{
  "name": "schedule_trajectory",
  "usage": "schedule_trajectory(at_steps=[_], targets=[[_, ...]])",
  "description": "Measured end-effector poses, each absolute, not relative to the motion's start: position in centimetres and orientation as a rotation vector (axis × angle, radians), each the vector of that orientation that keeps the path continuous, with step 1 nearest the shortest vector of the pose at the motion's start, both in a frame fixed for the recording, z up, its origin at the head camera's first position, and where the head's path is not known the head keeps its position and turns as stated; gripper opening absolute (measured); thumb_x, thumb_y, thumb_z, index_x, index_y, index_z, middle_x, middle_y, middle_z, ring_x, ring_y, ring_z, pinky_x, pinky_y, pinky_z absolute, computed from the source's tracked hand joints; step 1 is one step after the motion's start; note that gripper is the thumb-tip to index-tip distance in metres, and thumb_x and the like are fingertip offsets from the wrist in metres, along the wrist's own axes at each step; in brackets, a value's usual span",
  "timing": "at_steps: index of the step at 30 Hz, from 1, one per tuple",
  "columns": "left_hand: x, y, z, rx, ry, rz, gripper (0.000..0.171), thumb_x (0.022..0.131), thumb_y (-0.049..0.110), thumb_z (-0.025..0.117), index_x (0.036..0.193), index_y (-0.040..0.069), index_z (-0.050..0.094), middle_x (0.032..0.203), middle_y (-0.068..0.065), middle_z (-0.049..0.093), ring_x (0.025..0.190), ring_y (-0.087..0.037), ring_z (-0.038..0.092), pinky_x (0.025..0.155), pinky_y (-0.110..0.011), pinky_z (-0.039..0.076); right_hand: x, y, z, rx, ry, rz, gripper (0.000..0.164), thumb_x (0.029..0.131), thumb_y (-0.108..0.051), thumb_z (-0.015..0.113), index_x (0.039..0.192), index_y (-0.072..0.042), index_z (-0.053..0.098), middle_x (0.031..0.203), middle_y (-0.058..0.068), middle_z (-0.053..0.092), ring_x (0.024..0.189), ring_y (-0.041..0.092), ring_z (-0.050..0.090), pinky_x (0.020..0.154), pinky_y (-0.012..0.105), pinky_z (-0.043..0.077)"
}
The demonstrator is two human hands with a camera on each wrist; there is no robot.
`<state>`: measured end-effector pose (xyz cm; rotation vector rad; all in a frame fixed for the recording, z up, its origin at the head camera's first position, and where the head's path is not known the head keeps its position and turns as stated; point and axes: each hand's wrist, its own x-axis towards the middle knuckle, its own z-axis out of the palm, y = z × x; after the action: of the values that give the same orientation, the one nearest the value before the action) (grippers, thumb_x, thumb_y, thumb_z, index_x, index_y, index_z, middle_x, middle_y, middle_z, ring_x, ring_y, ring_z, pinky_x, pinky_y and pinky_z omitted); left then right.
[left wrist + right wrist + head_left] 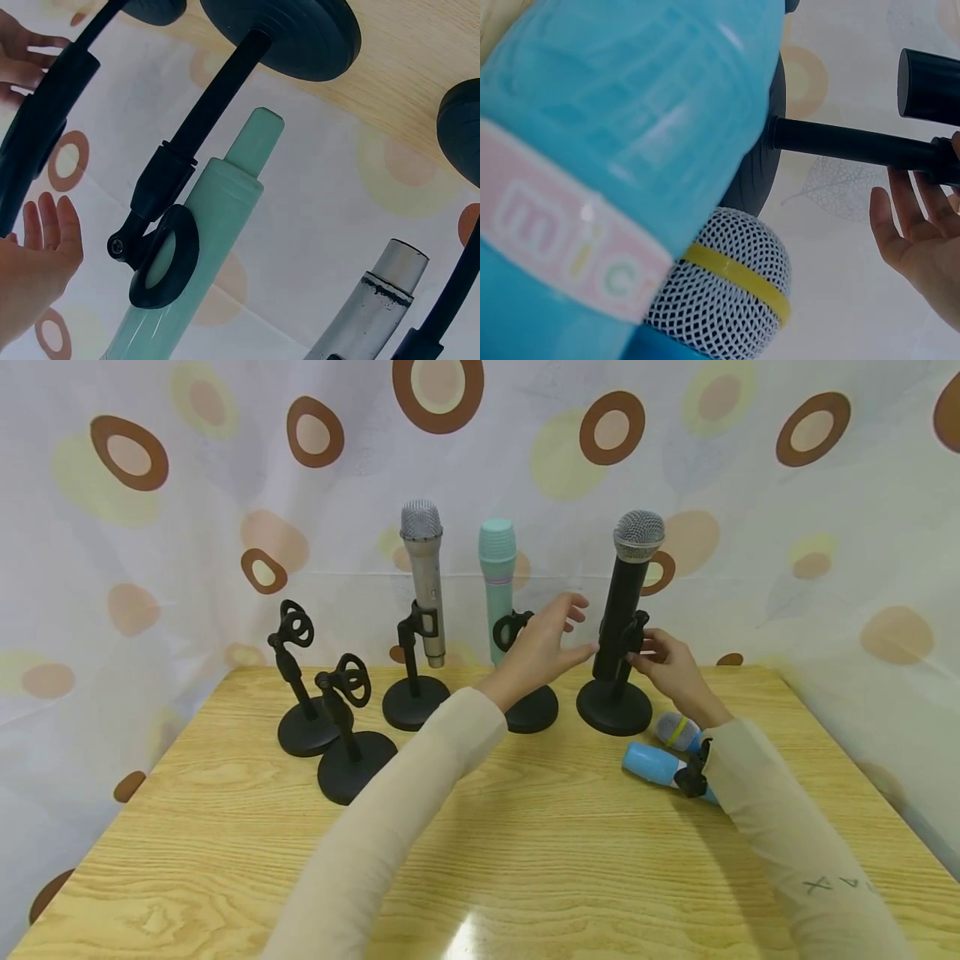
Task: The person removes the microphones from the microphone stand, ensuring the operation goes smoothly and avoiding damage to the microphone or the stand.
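Note:
A black microphone (621,602) with a silver mesh head leans in the clip of a round-based black microphone stand (615,708) at the right. My right hand (672,670) pinches that stand just below its clip, thumb and fingertips at the post. In the right wrist view the fingers of my right hand (922,232) lie at the same post. My left hand (542,639) is on the microphone's other side, fingers spread and relaxed, thumb tip close to its body. Behind my left wrist, a mint-green microphone (498,564) sits in another stand (534,710), partly hidden.
A silver microphone (427,581) stands in its stand (415,702) farther left. Two stands with bare clips, a rear one (303,727) and a front one (356,768), are at the left. Beneath my right forearm lie a light-blue microphone (651,763) and a grey-mesh microphone (677,731) with a yellow band.

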<state>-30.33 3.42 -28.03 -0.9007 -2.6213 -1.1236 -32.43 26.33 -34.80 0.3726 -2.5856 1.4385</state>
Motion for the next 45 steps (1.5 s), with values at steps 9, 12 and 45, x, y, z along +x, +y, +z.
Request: schedule_trajectory(at_steps=[9,12,45], targets=[[-31.4,4.5,-28.0,-0.900,-2.623,-1.139,0.058,0.087,0.028,0.062,0.133,0.011,0.033,0.127,-0.006,0.049,0.113,-0.020,0.052,0.094,-0.024,0.044,-32.7,26.1,-35.0,0.378,-2.518,1.518,0.041,0.093,-0.009,0.050,0.131,0.002,0.040,0.112,0.012,0.054,0.091,0.003,0.053,0.072,0.012,0.048],[-31.9,5.0,-28.0,-0.885,-2.625,-1.141,0.058,0.086,0.028,0.062,0.133,0.010,0.033,0.127,-0.006,0.049,0.113,-0.019,0.052,0.093,-0.023,0.044,-32.9,26.1,-35.2,0.384,-2.482,1.563,0.040,0.092,-0.007,0.051,0.130,0.002,0.041,0.103,-0.001,0.054,0.088,0.001,0.056,0.072,0.014,0.050],[-32.3,7.0,-27.6,-0.821,-2.515,-1.369,0.064,0.086,0.024,0.063,0.137,0.009,0.028,0.123,-0.007,0.050,0.107,-0.017,0.053,0.088,-0.022,0.046,-32.3,25.0,-35.5,0.440,-2.329,1.632,0.038,0.091,-0.005,0.053,0.128,-0.003,0.047,0.098,-0.011,0.053,0.089,0.001,0.058,0.077,0.018,0.053]])
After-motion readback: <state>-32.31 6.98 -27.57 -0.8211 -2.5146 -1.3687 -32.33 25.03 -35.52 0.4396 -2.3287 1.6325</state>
